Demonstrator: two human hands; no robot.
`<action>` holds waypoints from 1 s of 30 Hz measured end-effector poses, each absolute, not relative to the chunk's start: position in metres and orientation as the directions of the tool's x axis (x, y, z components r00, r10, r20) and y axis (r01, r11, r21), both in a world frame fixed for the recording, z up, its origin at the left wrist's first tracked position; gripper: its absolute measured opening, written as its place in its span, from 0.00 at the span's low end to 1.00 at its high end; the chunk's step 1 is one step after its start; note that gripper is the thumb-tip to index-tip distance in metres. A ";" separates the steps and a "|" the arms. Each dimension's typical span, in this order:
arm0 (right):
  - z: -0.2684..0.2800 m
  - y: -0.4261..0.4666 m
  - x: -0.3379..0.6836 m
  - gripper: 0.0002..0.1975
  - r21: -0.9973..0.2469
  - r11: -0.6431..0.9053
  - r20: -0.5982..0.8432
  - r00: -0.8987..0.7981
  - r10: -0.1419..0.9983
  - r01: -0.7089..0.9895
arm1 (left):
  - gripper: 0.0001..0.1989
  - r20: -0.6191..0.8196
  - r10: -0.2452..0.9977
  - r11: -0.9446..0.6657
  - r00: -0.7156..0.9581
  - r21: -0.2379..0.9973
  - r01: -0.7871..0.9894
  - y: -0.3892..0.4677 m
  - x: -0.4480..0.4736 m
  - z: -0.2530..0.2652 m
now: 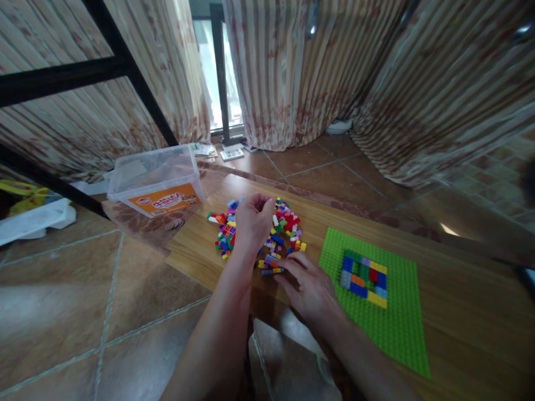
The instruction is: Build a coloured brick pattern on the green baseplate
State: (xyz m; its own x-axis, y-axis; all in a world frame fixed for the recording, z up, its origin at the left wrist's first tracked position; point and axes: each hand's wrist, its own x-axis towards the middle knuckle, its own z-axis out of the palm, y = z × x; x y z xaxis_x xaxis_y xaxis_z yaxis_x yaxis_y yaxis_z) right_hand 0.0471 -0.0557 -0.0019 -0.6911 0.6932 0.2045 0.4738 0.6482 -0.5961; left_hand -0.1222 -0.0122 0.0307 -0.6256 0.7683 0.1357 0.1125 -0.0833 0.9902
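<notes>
1. Loose, colourful toy bricks lie heaped on a wooden table.
2. My left hand is over the heap, fingers curled; I cannot tell whether they grip a brick.
3. My right hand reaches the heap's near edge, thumb and forefinger slightly parted; their grip is unclear.
4. Rightward, a green baseplate bears joined bricks.
5. Beyond: a clear tub, striped curtains.

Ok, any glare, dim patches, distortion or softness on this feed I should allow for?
Head view: window washed out between the curtains; pale glare on the floor tiles at lower left; right end of the table dim; curtain stripes slanting at the sides, probably partly wide-angle stretch; loose bricks soft, their edges hard to read.
</notes>
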 end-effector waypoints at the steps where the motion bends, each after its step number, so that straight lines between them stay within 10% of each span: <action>1: -0.003 -0.056 0.045 0.09 -0.593 0.653 0.215 -0.688 0.693 0.472 | 0.05 0.134 0.770 -0.083 -0.623 0.991 0.109 -0.012 -0.122 0.030; 14: 0.006 -0.040 0.053 0.10 -0.932 0.140 -0.024 -0.445 0.895 0.333 | 0.05 0.095 0.800 -0.042 -0.593 0.994 0.102 -0.015 -0.124 0.031; 23: 0.013 -0.017 0.067 0.14 -0.993 -0.076 -0.094 -0.223 0.970 0.088 | 0.10 -0.049 0.999 0.051 -0.019 0.984 0.171 -0.030 -0.106 0.044; 30: 0.017 -0.016 0.072 0.15 -0.989 -0.146 -0.145 -0.214 0.966 0.008 | 0.08 0.023 0.996 -0.043 0.086 0.972 0.230 -0.027 -0.095 0.041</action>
